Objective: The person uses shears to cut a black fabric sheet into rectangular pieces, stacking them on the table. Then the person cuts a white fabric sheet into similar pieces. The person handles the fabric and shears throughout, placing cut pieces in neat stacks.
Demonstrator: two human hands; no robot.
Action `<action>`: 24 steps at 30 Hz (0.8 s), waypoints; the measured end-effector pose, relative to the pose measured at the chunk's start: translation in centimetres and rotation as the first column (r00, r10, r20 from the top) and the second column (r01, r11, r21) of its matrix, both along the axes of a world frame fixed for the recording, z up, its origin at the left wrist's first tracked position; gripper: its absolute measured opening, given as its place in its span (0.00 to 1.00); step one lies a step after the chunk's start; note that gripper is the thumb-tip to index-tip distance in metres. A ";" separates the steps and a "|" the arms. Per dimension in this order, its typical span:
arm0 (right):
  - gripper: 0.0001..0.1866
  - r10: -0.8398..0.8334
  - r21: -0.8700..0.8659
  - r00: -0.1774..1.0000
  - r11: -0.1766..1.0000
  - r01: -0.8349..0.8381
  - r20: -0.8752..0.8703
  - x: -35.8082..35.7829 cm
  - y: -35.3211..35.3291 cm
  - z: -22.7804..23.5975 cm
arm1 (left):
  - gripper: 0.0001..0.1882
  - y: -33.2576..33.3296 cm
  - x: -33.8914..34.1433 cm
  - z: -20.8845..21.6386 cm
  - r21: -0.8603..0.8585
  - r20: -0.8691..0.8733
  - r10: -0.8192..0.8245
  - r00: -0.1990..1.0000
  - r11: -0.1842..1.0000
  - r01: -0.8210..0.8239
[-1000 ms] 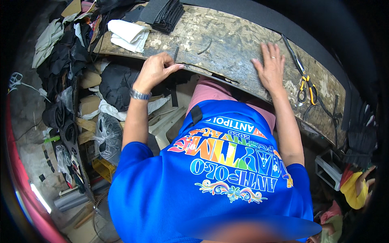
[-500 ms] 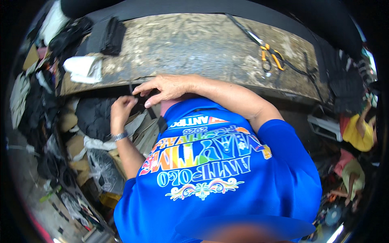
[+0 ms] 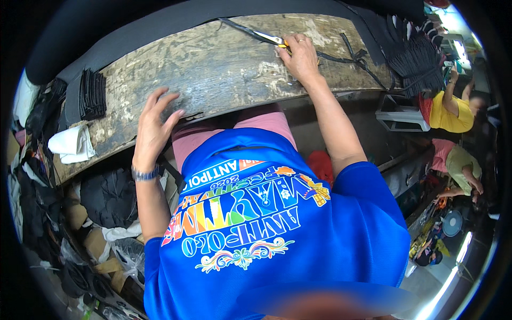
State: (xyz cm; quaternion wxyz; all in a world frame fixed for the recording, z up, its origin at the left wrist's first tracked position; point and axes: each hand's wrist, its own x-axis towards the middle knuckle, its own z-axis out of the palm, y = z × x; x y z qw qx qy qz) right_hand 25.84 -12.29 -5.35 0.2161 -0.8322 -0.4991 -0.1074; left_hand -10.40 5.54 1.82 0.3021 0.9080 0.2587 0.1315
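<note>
Scissors [image 3: 273, 39] with pale blades and yellow-and-black handles lie on the worn wooden table [image 3: 202, 58]. My right hand [image 3: 301, 57], a ring on one finger, has its fingers curled over the handles and hides most of them. A long black strip [image 3: 237, 25] runs along the table by the blades. Above the near edge of the table, my left hand [image 3: 153, 125] is empty, its fingers apart and bent, with a metal watch [image 3: 145, 174] at the wrist.
Stacked black pieces [image 3: 93, 95] and a folded white cloth [image 3: 72, 144] are at the table's left. A knotted black cord [image 3: 357, 57] lies toward the right, near a bundle of black strips [image 3: 416, 63]. Dark cloth [image 3: 109, 194] is heaped below left. Two people are at far right.
My right hand has left the near edge and reached out to the scissors' handles. My left hand has risen toward the table with its fingers spreading. The view has shifted rightward.
</note>
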 end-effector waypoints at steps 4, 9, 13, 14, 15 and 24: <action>0.21 0.069 0.058 0.998 0.996 -0.069 -0.005 1.2 -1.1 -0.7 | 0.30 1.0 5.2 -3.5 0.300 -0.094 -0.050 0.994 0.951 0.076; 0.19 0.189 0.102 0.982 0.977 -0.189 0.010 4.7 -2.5 -0.7 | 0.37 0.9 6.7 -7.0 0.477 -0.216 0.050 0.975 0.877 0.060; 0.19 0.013 0.024 1.000 1.000 -0.013 0.016 9.6 -5.0 -1.0 | 0.35 0.9 6.5 -7.5 0.486 -0.128 0.036 0.991 0.874 0.031; 0.19 -0.045 0.006 0.999 0.999 0.045 0.021 11.0 -5.8 -1.2 | 0.35 1.0 6.5 -7.5 0.475 -0.156 0.053 0.986 0.880 0.028; 0.19 -0.106 0.018 0.993 0.994 0.105 0.044 12.5 -6.5 -1.4 | 0.35 1.0 6.6 -7.4 0.473 -0.158 0.057 0.986 0.880 0.025; 0.26 -0.597 -0.119 0.695 0.718 0.685 0.399 19.7 -10.5 -1.4 | 0.35 0.8 6.9 -6.9 0.470 -0.171 0.082 0.982 0.882 0.008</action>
